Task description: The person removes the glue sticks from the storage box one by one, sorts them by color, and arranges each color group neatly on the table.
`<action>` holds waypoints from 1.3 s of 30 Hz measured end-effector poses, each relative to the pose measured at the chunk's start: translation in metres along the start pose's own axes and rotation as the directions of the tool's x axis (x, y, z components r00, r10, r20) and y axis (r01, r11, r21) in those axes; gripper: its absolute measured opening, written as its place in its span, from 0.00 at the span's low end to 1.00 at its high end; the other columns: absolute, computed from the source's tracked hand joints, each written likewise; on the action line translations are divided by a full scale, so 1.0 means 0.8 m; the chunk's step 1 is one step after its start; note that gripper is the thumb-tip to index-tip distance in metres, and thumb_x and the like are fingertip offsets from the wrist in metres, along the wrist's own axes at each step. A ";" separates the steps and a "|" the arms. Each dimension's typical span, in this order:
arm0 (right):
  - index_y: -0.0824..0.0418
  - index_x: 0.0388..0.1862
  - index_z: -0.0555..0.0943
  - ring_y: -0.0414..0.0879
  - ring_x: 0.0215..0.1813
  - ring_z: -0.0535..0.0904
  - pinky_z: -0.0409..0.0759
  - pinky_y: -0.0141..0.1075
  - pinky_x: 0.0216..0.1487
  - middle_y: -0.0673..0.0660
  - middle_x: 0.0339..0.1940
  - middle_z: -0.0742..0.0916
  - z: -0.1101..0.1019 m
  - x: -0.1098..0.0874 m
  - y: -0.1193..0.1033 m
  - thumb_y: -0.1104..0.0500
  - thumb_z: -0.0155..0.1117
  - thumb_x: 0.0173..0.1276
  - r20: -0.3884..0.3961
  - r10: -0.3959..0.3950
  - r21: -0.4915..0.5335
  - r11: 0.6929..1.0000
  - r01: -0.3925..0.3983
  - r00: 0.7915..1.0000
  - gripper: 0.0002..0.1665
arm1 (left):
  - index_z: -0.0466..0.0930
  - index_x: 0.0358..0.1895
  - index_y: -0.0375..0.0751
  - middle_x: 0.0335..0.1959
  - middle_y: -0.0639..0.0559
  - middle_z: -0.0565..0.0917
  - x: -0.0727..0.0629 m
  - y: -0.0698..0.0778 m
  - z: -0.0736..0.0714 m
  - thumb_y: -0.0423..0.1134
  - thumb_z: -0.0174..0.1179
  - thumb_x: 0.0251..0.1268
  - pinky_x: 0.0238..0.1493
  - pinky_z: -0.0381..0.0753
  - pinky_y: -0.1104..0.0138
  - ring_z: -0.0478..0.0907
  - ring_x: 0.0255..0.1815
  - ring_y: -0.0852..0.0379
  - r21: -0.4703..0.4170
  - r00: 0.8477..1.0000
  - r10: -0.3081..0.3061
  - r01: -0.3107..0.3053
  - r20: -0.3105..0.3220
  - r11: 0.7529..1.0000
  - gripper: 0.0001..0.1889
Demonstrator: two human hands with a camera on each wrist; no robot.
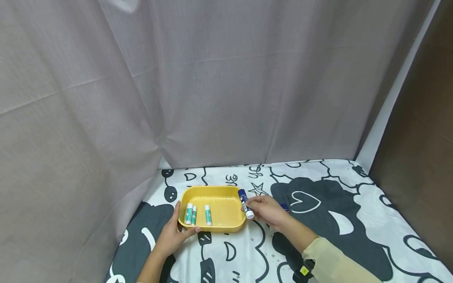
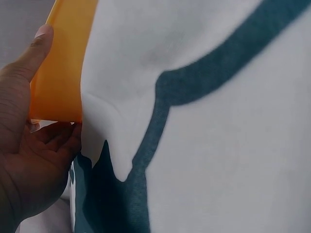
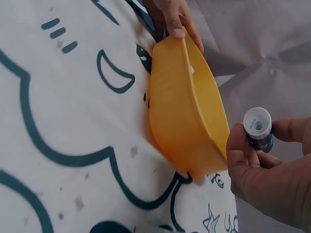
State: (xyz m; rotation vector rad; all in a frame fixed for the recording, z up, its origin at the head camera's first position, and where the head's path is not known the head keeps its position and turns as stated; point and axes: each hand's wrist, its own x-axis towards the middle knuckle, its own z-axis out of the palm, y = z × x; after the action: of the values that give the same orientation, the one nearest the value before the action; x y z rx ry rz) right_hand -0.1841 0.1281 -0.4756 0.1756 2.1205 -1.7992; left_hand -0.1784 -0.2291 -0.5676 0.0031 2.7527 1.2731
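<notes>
A yellow tray [image 1: 226,227] sits on the patterned cloth, with three small green-and-white glue sticks [image 1: 208,215] inside it toward the left. My left hand [image 1: 174,232] grips the tray's near left corner, thumb at the front rim and fingers along the side; the left wrist view shows this hand [image 2: 29,141] against the yellow wall. Over the tray's right edge, my right hand [image 1: 266,210] pinches a larger dark blue glue stick [image 1: 245,201] with a white base. That white base [image 3: 257,121] faces the camera in the right wrist view, between thumb and fingers.
Behind the right hand, a blue and red item [image 1: 284,206] lies on the cloth, mostly hidden. The white cloth [image 1: 244,251] bears dark cartoon shapes. Grey curtain [image 1: 226,98] hangs behind it, and a brown panel [image 1: 417,149] stands at the right.
</notes>
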 end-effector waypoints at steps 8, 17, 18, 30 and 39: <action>0.70 0.68 0.83 0.48 0.47 0.83 0.87 0.44 0.54 0.60 0.55 0.89 -0.014 -0.003 0.003 0.55 0.62 0.85 -0.029 0.015 -0.038 0.999 -0.016 0.999 0.24 | 0.38 0.94 0.48 0.89 0.30 0.60 -0.005 -0.003 -0.004 0.69 0.81 0.57 0.84 0.67 0.33 0.63 0.87 0.27 0.005 1.000 0.004 -0.004 -0.010 1.000 0.73; 0.70 0.64 0.85 0.48 0.52 0.87 0.90 0.44 0.56 0.63 0.58 0.92 -0.029 -0.009 0.013 0.56 0.61 0.86 -0.030 0.002 -0.038 0.999 -0.003 1.000 0.20 | 0.38 0.94 0.49 0.89 0.31 0.60 -0.004 -0.002 -0.003 0.69 0.81 0.56 0.84 0.67 0.34 0.63 0.87 0.28 -0.011 1.000 0.005 -0.005 -0.008 1.000 0.73; 0.70 0.64 0.85 0.48 0.53 0.87 0.90 0.44 0.56 0.62 0.58 0.93 -0.032 -0.010 0.014 0.56 0.61 0.86 -0.030 0.002 -0.039 0.999 -0.003 1.000 0.20 | 0.38 0.94 0.49 0.89 0.31 0.61 -0.005 -0.002 -0.002 0.69 0.81 0.56 0.84 0.68 0.34 0.64 0.87 0.28 -0.015 1.000 0.006 -0.006 -0.007 1.000 0.73; 0.74 0.70 0.80 0.48 0.52 0.85 0.89 0.40 0.52 0.64 0.61 0.90 -0.073 -0.021 0.026 0.55 0.60 0.87 -0.064 -0.014 -0.065 0.998 0.009 0.998 0.26 | 0.37 0.94 0.48 0.88 0.30 0.63 -0.008 -0.001 0.000 0.69 0.81 0.57 0.82 0.70 0.35 0.66 0.86 0.29 -0.019 1.000 0.022 -0.022 -0.007 1.000 0.73; 0.77 0.70 0.79 0.47 0.54 0.87 0.91 0.39 0.53 0.69 0.64 0.90 -0.098 -0.030 0.036 0.58 0.58 0.88 -0.039 -0.036 -0.026 0.999 0.035 0.999 0.25 | 0.37 0.94 0.49 0.89 0.31 0.61 -0.003 0.000 -0.002 0.69 0.81 0.57 0.83 0.69 0.35 0.65 0.87 0.29 -0.013 0.999 0.033 -0.033 -0.004 0.999 0.73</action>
State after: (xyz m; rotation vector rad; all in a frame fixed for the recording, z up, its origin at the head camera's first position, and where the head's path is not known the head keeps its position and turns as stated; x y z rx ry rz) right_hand -0.1674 0.2129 -0.4837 0.1694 2.1862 -1.8025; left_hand -0.1760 -0.2304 -0.5666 0.0448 2.7588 1.2997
